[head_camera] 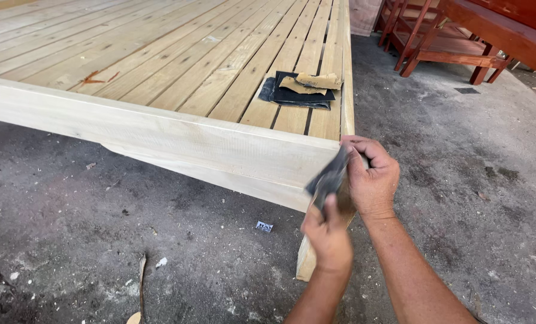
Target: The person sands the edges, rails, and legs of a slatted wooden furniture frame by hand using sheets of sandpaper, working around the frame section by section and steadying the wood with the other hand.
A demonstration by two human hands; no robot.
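Head view has me looking down on a dark strip of sandpaper [329,178] stretched over the near right corner of a pale wooden bed frame [160,129], just where the side rail meets the corner leg [307,255]. My right hand [373,179] pinches the upper end of the strip at the top of that corner, fingers curled tight on it; my left hand [326,235] clamps the lower end just below, thumb pressed over the paper. Both grips are pressed together on the sandpaper, which is blurred, so I judge it is being drawn across the edge. To do this well I would keep the strip taut between the two hands, wrap it evenly round the corner and pull with light, alternating strokes so the edge rounds without flat spots. Beyond the corner, on the slats [220,54] of the frame, lies a small stack of spare sandpaper sheets [298,90]. Farther past the frame's right rail stands reddish-brown wooden furniture [454,36] on the rough concrete floor [460,180].
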